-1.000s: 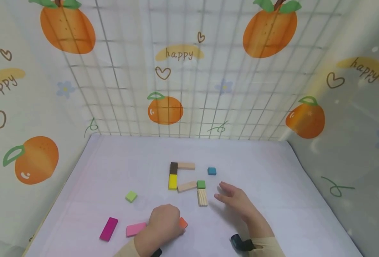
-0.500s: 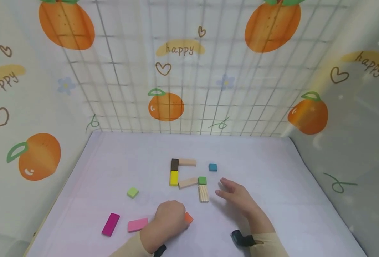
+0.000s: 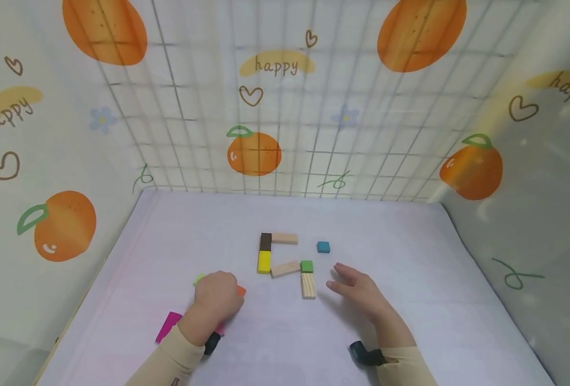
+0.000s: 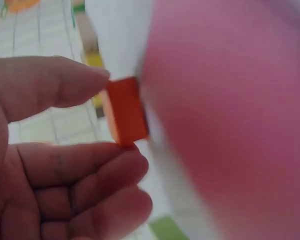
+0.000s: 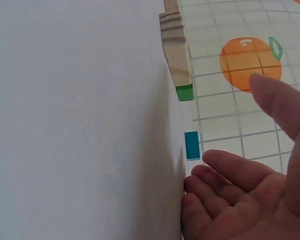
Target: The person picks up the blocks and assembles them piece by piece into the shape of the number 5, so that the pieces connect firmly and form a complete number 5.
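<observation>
One orange block [image 4: 126, 111] pinched in the left hand [image 3: 217, 294]

Orange block [image 4: 126, 111]: painted wood, smooth, matt, pinched in left hand [image 3: 215, 295].
Striped block [image 3: 308, 285]: bare wood, visible grain, unpainted.
Green block [image 3: 306, 266], yellow block [image 3: 264, 262]: painted, matt.
Desk [image 3: 410, 300]: pale cloth cover, smooth, matt.
Backdrop [image 3: 285, 102]: printed sheet, slight sheen.
</observation>
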